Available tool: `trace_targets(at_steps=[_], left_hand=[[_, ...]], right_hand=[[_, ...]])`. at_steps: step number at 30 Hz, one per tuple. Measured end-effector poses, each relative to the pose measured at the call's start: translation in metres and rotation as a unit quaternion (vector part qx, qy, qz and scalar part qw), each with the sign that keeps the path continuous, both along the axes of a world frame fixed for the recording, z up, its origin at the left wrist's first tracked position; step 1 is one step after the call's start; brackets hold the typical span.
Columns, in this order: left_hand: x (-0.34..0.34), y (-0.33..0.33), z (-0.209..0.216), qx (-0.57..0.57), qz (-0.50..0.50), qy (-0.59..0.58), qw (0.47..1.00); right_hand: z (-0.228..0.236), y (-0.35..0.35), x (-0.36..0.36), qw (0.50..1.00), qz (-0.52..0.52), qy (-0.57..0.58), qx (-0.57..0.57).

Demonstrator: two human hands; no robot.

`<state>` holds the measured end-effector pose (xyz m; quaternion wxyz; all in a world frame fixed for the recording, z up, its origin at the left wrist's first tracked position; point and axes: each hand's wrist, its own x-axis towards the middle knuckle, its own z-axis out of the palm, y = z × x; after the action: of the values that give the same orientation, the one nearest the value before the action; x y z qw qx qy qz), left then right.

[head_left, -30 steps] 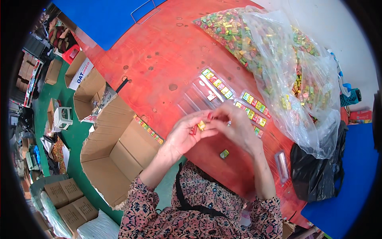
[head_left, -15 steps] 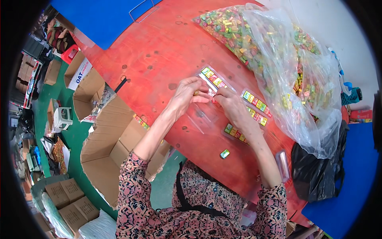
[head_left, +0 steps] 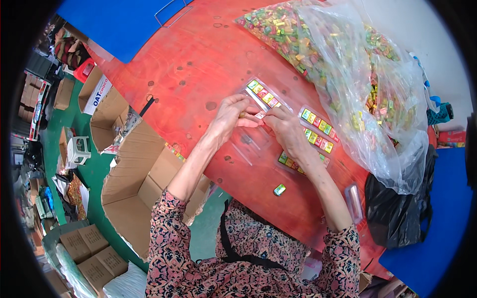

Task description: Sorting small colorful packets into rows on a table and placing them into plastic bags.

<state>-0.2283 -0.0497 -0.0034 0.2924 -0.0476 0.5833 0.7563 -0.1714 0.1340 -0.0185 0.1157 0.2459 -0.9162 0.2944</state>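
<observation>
My left hand [head_left: 232, 114] is closed at the near left end of a clear plastic tray [head_left: 244, 91], fingertips bent together. My right hand [head_left: 285, 130] meets it from the right, fingers pinched and pointing down. A small pale pinkish piece [head_left: 260, 114] shows between the two sets of fingertips; which hand grips it is unclear. In the tray lies a row of small, shiny wrapped pieces [head_left: 263, 93] in yellow, green and red, beside a bare white strip. My right fingers hide the tray's near end.
More filled clear trays [head_left: 319, 125] lie right of my right hand. One green wrapped piece [head_left: 279, 189] sits alone nearer me. Empty clear trays [head_left: 247, 150] rest below my hands. A big clear bag [head_left: 343, 74] of wrapped pieces covers the far right, with a black bag [head_left: 397, 213] below. Cardboard boxes [head_left: 126, 184] stand left.
My right fingertips have come slightly closer to my left ones, and the left fingers are more bent. The whole view has shifted a little; the trays lie as before.
</observation>
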Motion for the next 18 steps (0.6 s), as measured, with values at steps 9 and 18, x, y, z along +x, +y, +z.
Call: trace_targets(at_steps=[9,18], left_hand=[[0.004,-0.002,0.003,-0.018,-0.017,0.022,0.999],[0.008,-0.003,0.007,-0.057,-0.039,0.054,0.996]], right_hand=[[-0.004,-0.002,0.0,0.997,0.018,0.062,0.041],[-0.009,-0.004,0.005,0.995,-0.038,0.094,0.014]])
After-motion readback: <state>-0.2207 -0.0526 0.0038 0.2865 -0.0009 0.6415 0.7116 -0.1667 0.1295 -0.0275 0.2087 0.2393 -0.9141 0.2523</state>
